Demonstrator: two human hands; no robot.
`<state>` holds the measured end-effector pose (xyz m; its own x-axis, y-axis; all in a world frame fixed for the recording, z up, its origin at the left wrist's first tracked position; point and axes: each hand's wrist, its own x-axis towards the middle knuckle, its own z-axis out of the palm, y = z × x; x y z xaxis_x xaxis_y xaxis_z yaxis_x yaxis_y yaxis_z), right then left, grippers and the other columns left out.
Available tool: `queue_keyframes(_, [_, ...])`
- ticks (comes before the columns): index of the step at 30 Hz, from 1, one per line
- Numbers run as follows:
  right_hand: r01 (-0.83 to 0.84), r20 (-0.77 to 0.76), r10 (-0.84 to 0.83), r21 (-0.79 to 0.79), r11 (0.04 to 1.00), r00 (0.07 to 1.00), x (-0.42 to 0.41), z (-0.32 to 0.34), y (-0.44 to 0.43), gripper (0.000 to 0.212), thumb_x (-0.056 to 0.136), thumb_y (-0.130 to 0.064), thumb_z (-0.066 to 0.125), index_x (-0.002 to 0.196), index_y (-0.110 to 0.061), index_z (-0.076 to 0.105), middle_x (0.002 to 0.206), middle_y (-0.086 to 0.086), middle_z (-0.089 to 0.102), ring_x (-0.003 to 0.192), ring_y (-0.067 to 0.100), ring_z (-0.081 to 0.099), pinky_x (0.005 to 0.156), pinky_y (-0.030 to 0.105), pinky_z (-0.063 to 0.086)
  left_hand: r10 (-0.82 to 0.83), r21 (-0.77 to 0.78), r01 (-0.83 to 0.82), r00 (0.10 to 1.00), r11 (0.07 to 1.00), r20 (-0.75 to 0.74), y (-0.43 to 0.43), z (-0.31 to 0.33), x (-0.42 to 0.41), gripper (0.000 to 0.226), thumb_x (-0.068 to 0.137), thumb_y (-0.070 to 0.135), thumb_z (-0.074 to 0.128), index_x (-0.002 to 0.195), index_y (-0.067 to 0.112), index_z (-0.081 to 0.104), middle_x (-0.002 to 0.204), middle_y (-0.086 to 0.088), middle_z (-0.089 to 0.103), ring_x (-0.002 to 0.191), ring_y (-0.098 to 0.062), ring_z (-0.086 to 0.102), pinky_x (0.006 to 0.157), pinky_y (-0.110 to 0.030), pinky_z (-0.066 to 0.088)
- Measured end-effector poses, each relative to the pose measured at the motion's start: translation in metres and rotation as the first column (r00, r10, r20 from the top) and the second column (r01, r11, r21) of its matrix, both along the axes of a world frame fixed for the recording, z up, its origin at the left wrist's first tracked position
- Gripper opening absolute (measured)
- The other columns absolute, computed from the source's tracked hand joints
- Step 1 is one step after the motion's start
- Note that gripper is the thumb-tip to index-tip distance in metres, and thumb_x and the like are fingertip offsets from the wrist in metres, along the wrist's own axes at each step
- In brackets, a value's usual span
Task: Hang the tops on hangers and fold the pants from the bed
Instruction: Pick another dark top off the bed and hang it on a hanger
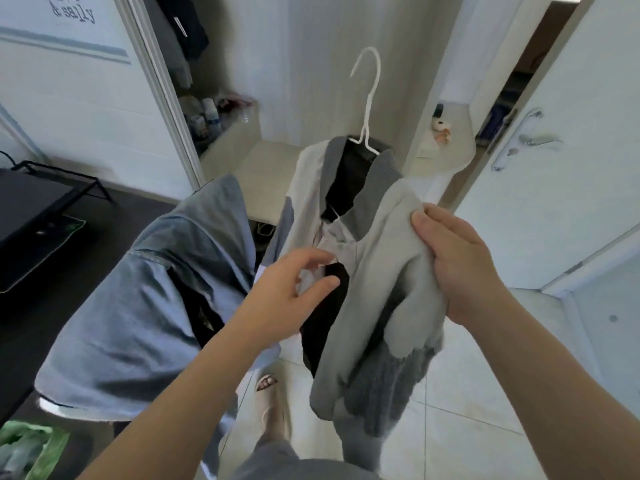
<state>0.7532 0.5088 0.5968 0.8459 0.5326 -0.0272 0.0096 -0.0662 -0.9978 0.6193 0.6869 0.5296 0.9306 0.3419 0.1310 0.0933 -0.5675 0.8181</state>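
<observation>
A pale grey jacket (377, 258) with a darker knit collar and hem sits on a white hanger (367, 98) in the middle of the view, its hook pointing up. My right hand (457, 265) grips the jacket's right shoulder and bunched fabric. My left hand (294, 289) reaches to the jacket's open front, fingers spread and slightly bent near a white tag; whether it pinches anything is unclear. A blue denim garment (145, 306) drapes over my left forearm.
An open wardrobe (214, 116) with hanging dark clothes and bottles stands behind on the left. A white door (554, 168) with a metal handle is on the right. A black table (31, 216) stands at the left; green fabric (27, 448) lies at the bottom left. The floor is tiled.
</observation>
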Motion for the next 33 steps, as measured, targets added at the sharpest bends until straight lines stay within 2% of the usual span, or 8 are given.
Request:
queue_keyframes(6, [-0.030,0.176,0.038,-0.050,0.998,0.984,0.042,0.020,0.106,0.026,0.093,-0.038,0.050,0.071,-0.034,0.063,0.068,-0.016,0.056,0.066,0.003,0.053,0.065,0.022,0.044,-0.053,-0.102,0.062,0.995,0.993,0.084,0.053,0.016,0.046,0.030,0.090,0.042,0.068,0.115,0.027,0.065,0.111,0.018,0.066,0.110,-0.001,0.060,0.093,-0.019,0.046])
queue_keyframes(11, [-0.006,0.327,0.019,-0.039,0.999,0.945,0.084,0.047,0.197,0.026,0.103,-0.028,0.047,0.079,-0.024,0.058,0.066,-0.019,0.053,0.064,0.001,0.049,0.063,0.016,0.042,-0.127,-0.013,0.128,0.989,0.992,0.075,0.106,0.036,0.091,0.043,0.078,0.063,0.067,0.109,0.034,0.058,0.104,0.022,0.061,0.103,0.002,0.057,0.087,-0.013,0.044])
queue_keyframes(14, [0.033,0.336,-0.041,0.031,0.999,0.941,0.111,0.068,0.246,0.029,0.105,-0.024,0.047,0.089,-0.004,0.060,0.075,-0.004,0.053,0.070,0.008,0.049,0.068,0.024,0.042,-0.102,0.049,0.099,0.992,0.994,0.071,0.142,0.047,0.122,0.049,0.075,0.069,0.060,0.111,0.036,0.055,0.104,0.021,0.059,0.097,0.001,0.056,0.082,-0.021,0.048])
queue_keyframes(19, [0.086,0.314,-0.123,0.129,0.988,0.941,0.153,0.115,0.304,0.031,0.104,-0.021,0.048,0.092,0.008,0.053,0.083,0.008,0.048,0.076,0.020,0.045,0.074,0.034,0.040,-0.093,0.132,0.071,0.981,0.989,0.168,0.202,0.077,0.177,0.015,0.090,0.044,0.065,0.094,0.033,0.055,0.086,0.020,0.058,0.083,-0.001,0.055,0.065,-0.019,0.041])
queue_keyframes(21, [0.073,0.348,-0.124,0.156,0.985,0.929,0.169,0.140,0.322,0.033,0.104,-0.018,0.048,0.092,0.012,0.053,0.084,0.007,0.049,0.076,0.020,0.044,0.073,0.034,0.038,-0.095,0.175,0.057,0.971,0.983,0.217,0.222,0.094,0.196,0.017,0.093,0.039,0.062,0.083,0.038,0.048,0.081,0.024,0.054,0.076,0.001,0.053,0.061,-0.014,0.034])
queue_keyframes(26, [0.024,0.463,-0.133,0.233,0.972,0.876,0.210,0.213,0.365,0.022,0.104,-0.018,0.047,0.086,-0.008,0.055,0.078,0.009,0.048,0.071,0.020,0.045,0.067,0.032,0.038,-0.067,0.251,-0.027,0.932,0.968,0.357,0.274,0.156,0.241,0.019,0.095,0.032,0.063,0.083,0.027,0.050,0.071,0.012,0.053,0.067,-0.007,0.051,0.056,-0.020,0.034])
queue_keyframes(29, [-0.017,0.510,-0.138,0.286,0.958,0.849,0.238,0.260,0.391,0.036,0.103,-0.016,0.047,0.067,-0.018,0.043,0.058,-0.005,0.043,0.053,0.010,0.039,0.051,0.023,0.034,-0.078,0.307,-0.058,0.907,0.950,0.413,0.306,0.205,0.271,0.011,0.095,0.028,0.065,0.095,0.018,0.061,0.077,0.007,0.059,0.072,-0.008,0.054,0.064,-0.025,0.043])
queue_keyframes(33, [-0.039,0.560,-0.167,0.337,0.941,0.811,0.280,0.318,0.424,0.047,0.101,-0.012,0.046,0.059,-0.024,0.028,0.048,-0.015,0.029,0.044,0.006,0.027,0.043,0.021,0.024,-0.086,0.398,-0.132,0.871,0.908,0.484,0.343,0.264,0.310,0.012,0.095,0.024,0.066,0.089,0.016,0.061,0.073,0.007,0.058,0.071,-0.006,0.054,0.062,-0.020,0.041])
